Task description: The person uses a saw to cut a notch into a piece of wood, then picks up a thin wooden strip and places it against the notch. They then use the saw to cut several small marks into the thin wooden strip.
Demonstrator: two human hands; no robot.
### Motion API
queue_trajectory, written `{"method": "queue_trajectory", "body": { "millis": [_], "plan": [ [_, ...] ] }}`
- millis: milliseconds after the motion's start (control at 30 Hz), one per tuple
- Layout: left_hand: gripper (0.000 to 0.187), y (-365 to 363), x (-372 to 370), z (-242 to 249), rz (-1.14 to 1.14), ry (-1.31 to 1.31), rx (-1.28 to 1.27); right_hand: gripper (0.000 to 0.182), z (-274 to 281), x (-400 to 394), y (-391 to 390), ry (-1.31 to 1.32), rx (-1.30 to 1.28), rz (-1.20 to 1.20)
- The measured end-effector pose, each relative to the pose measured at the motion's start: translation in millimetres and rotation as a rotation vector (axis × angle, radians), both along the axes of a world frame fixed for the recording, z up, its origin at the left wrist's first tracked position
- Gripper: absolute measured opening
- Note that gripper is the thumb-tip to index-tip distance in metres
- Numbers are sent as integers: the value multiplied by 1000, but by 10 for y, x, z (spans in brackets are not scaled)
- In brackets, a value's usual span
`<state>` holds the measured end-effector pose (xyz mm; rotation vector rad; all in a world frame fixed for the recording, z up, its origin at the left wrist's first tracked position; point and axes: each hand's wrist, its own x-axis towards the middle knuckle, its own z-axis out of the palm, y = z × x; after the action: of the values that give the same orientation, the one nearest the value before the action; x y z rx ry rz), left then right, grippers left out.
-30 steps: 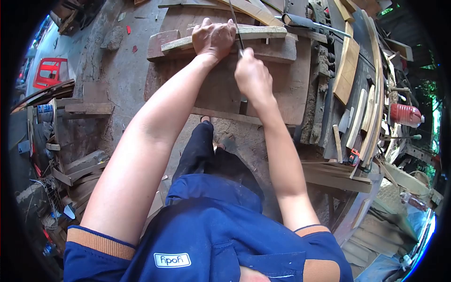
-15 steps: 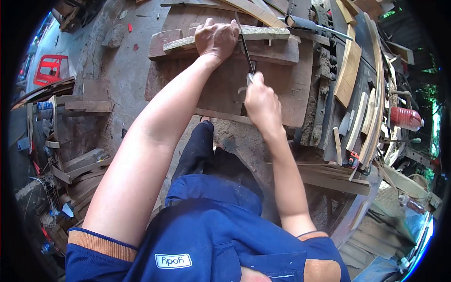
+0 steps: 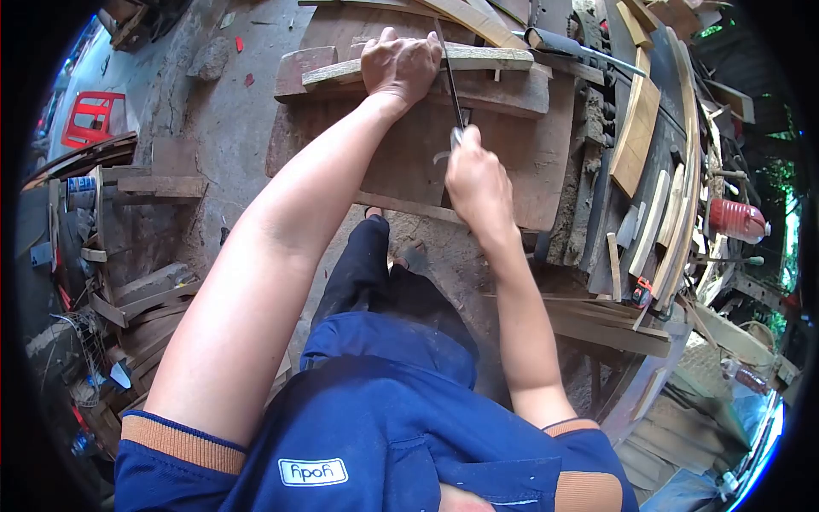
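My left hand (image 3: 401,66) is closed over a pale, rough strip of wood (image 3: 490,59), pressing it down on a thicker brown wood block (image 3: 516,94). In my right hand (image 3: 479,181) is the handle of a handsaw, gripped in a closed fist. The saw's narrow dark blade (image 3: 453,94) points away from me and crosses the strip just right of my left fingers. A curved guard shows at its handle. Beneath the block lies a wide brown wooden work surface (image 3: 520,158). Whether the teeth have entered the wood cannot be made out.
Long boards and strips (image 3: 636,141) are stacked along the right, near a red-filled plastic bottle (image 3: 735,219). A dark tool with a metal rod (image 3: 559,43) lies at the upper right. Scrap wood (image 3: 162,186) and a red plastic chair (image 3: 92,118) are on the left.
The view has shifted slightly, moving the scene a little to the right. My right hand and the saw show only a slight shift against the wood; my left hand keeps its hold.
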<state>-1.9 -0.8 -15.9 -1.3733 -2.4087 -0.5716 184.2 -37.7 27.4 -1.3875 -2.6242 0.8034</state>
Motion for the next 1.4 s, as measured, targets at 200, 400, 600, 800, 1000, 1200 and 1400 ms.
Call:
{"method": "queue_trajectory", "body": {
  "millis": [200, 400, 600, 800, 1000, 1200, 1400],
  "plan": [
    [54, 1, 78, 6, 27, 10, -50, 18, -217, -373, 326, 63, 119, -30],
    [52, -20, 6, -31, 18, 38, 10, 18, 4, 42, -12, -38, 3, -7],
    [53, -5, 36, 25, 26, 47, -8, 19, -134, -405, 327, 11, 93, -42],
    [54, -37, 0, 8, 21, 36, 13, 18, 38, -9, 27, -48, 8, 1],
    [53, 6, 36, 20, 31, 41, -44, 20, -165, -384, 317, 36, 100, -37],
    [53, -38, -1, 26, 25, 16, -20, 19, 11, -4, -17, -34, -3, -13],
    [54, 2, 50, 44, 43, 32, -56, 21, -158, -397, 302, 23, 108, -47]
  ]
}}
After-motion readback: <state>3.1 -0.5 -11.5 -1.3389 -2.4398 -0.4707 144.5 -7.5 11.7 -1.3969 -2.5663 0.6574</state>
